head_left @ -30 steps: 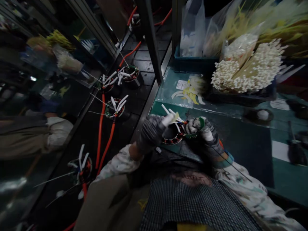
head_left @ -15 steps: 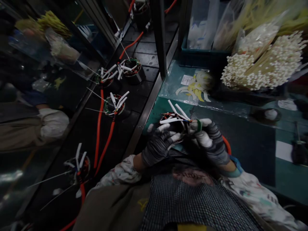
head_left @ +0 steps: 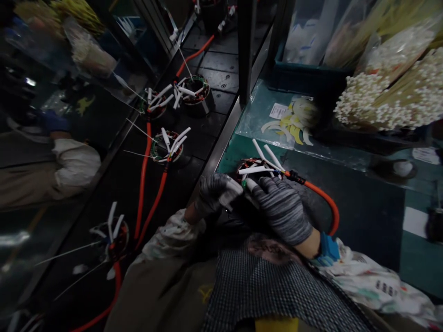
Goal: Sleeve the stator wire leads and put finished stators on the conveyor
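A round wound coil part (head_left: 254, 165) with white sleeves sticking up sits on the green bench in front of me. From its right side an orange cable (head_left: 325, 198) curves toward me. My left hand (head_left: 218, 192), in a grey glove with white fingertips, is closed at the part's near left edge; what its fingers hold, if anything, is too small to name. My right hand (head_left: 282, 207), gloved alike, lies over the near right edge, its fingers bent together near a small green piece (head_left: 244, 183) at the rim. The fingertips are partly hidden.
Several similar coil parts (head_left: 168, 145) with orange cables stand on the dark track to the left. A metal post (head_left: 245, 55) rises ahead. Bags of white-tipped strands (head_left: 387, 101) and a bag of yellow pieces (head_left: 292, 121) lie at the right. Another person's sleeve (head_left: 74, 163) is at the far left.
My right hand has moved left and off the cable joint, which now shows. My left hand has drawn back a little from the coil part. The view has shifted slightly.
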Demonstrator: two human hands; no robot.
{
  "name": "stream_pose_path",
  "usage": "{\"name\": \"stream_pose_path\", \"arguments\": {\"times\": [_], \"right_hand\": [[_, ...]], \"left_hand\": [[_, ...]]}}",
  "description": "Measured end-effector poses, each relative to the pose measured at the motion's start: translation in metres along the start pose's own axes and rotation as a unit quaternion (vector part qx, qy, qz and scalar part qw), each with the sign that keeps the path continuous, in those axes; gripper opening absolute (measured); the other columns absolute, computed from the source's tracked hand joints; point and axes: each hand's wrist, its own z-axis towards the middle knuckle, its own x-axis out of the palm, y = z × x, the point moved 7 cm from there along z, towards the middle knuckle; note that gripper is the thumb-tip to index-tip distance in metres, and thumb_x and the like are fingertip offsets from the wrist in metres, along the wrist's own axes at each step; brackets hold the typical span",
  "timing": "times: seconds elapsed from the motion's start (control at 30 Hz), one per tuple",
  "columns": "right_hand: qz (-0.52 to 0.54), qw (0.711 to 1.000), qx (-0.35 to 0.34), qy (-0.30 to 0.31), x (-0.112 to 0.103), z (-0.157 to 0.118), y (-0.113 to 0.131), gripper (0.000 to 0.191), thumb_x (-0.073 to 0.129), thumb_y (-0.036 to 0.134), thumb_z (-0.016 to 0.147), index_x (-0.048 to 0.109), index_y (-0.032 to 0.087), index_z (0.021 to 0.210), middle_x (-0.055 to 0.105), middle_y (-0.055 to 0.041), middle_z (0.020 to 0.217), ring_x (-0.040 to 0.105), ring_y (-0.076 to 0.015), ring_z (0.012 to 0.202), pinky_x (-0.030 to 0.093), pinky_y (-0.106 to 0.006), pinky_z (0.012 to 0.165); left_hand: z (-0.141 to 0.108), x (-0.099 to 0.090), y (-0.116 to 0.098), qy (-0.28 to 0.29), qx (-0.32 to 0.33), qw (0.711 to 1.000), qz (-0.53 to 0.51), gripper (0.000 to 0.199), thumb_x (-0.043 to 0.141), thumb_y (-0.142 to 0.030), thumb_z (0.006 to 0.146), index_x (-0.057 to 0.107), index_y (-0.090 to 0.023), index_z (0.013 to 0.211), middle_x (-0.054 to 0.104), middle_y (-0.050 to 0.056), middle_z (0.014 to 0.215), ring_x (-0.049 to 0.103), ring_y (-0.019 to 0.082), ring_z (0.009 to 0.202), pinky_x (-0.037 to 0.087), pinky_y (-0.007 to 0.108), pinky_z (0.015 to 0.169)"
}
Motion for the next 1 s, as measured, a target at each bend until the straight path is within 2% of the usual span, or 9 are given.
{"name": "stream_pose_path", "arguments": {"times": [0.07,0.1,0.13,0.23,0.3,0.5,0.63,0.83,1.0], "right_hand": [[0.002,1.0,-0.002,-0.004,-0.001,0.0,0.0,0.031,0.059,0.028,0.105,0.075,0.02,0.129,0.078,-0.0154,0.115,0.068,-0.0302,0.101,0.054,-0.045,0.09],[0.002,1.0,0.002,-0.006,-0.001,0.001,-0.001,0.03,0.059,0.029,0.104,0.076,0.021,0.128,0.078,-0.015,0.115,0.067,-0.03,0.101,0.054,-0.045,0.091],[0.003,1.0,0.003,-0.005,0.0,0.001,-0.002,0.029,0.06,0.029,0.104,0.077,0.021,0.127,0.078,-0.0145,0.115,0.067,-0.0298,0.101,0.054,-0.045,0.091],[0.024,1.0,0.005,-0.008,-0.001,0.001,-0.002,0.028,0.06,0.031,0.105,0.079,0.02,0.122,0.078,-0.0152,0.114,0.067,-0.0303,0.099,0.053,-0.045,0.09],[0.034,0.999,0.006,-0.018,-0.003,-0.003,-0.001,0.028,0.06,0.032,0.105,0.08,0.019,0.118,0.078,-0.0152,0.11,0.066,-0.03,0.097,0.052,-0.044,0.089],[0.013,0.998,-0.021,-0.063,-0.015,-0.026,0.009,0.024,0.061,0.029,0.105,0.082,0.019,0.104,0.078,-0.0108,0.093,0.065,-0.0241,0.082,0.053,-0.037,0.076],[0.029,0.996,-0.021,-0.08,-0.019,-0.037,0.015,0.022,0.064,0.019,0.102,0.081,0.02,0.117,0.08,-0.0082,0.099,0.069,-0.0237,0.089,0.059,-0.036,0.08],[0.065,0.997,0.012,-0.032,-0.015,-0.034,0.023,0.026,0.064,0.014,0.1,0.082,0.025,0.115,0.082,-0.0063,0.116,0.073,-0.0259,0.102,0.065,-0.04,0.086],[0.072,0.994,-0.076,-0.033,-0.016,-0.04,0.03,0.032,0.056,0.008,0.1,0.081,0.019,0.116,0.082,-0.0081,0.115,0.075,-0.0235,0.103,0.067,-0.037,0.09]], "left_hand": [[0.019,-0.006,0.016,-0.064,-0.1,0.992,-0.043,0.037,0.058,-0.054,0.104,0.073,-0.021,0.099,0.081,0.006,0.096,0.077,0.02,0.089,0.064,0.036,0.085],[0.03,-0.002,0.021,-0.055,-0.121,0.99,-0.048,0.037,0.065,-0.054,0.1,0.072,-0.02,0.112,0.08,0.009,0.109,0.077,0.022,0.099,0.064,0.037,0.089],[0.042,0.005,0.027,-0.017,-0.14,0.988,-0.059,0.046,0.075,-0.052,0.092,0.07,-0.019,0.124,0.078,0.012,0.122,0.076,0.025,0.109,0.064,0.038,0.092],[0.063,0.043,0.042,0.22,-0.201,0.944,-0.143,0.066,0.086,-0.046,0.078,0.068,-0.018,0.135,0.073,0.013,0.139,0.071,0.032,0.127,0.06,0.044,0.106],[0.064,0.053,0.041,0.293,-0.205,0.917,-0.178,0.066,0.083,-0.045,0.081,0.067,-0.019,0.14,0.072,0.012,0.142,0.069,0.033,0.131,0.057,0.045,0.112],[0.041,0.04,0.014,0.245,-0.095,0.959,-0.108,0.068,0.075,-0.034,0.09,0.056,-0.021,0.155,0.059,0.011,0.159,0.06,0.033,0.144,0.05,0.05,0.123],[0.022,0.031,-0.005,0.19,0.016,0.98,-0.054,0.068,0.075,-0.025,0.092,0.055,-0.028,0.157,0.053,0.008,0.164,0.049,0.034,0.154,0.041,0.053,0.131],[0.002,0.024,-0.003,0.188,-0.025,0.979,-0.08,0.068,0.073,-0.039,0.098,0.047,-0.039,0.161,0.047,0.003,0.17,0.045,0.034,0.157,0.039,0.056,0.132],[-0.015,0.029,0.004,0.223,-0.012,0.97,-0.097,0.103,0.085,-0.064,0.082,0.03,-0.046,0.167,0.024,0.005,0.18,0.023,0.041,0.166,0.039,0.065,0.129]]}}
